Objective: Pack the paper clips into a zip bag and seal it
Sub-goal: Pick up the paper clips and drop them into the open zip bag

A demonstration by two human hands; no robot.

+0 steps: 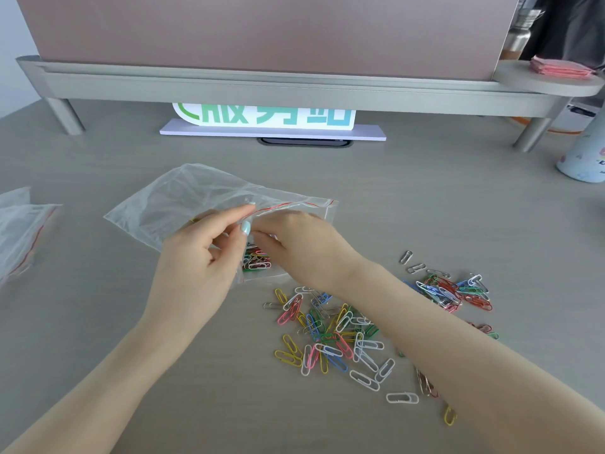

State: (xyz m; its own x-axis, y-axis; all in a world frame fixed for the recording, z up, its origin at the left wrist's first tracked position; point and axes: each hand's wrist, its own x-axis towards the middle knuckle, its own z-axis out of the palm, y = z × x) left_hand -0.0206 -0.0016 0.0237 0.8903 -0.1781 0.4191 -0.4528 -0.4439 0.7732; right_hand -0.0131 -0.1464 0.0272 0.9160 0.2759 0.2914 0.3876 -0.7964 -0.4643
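A clear zip bag with a red seal line lies on the grey desk, its mouth toward the right. My left hand pinches the bag's edge between thumb and forefinger. My right hand has its fingers at the bag's mouth; whether they hold clips is hidden. A small bunch of coloured paper clips shows through the plastic between my hands. A large loose pile of coloured paper clips lies in front of the bag, and a smaller heap lies to the right of my right forearm.
Spare zip bags lie at the left edge. A grey monitor riser spans the back with a white and green sign under it. A pale bottle stands at the far right, pink notes on the riser's round end.
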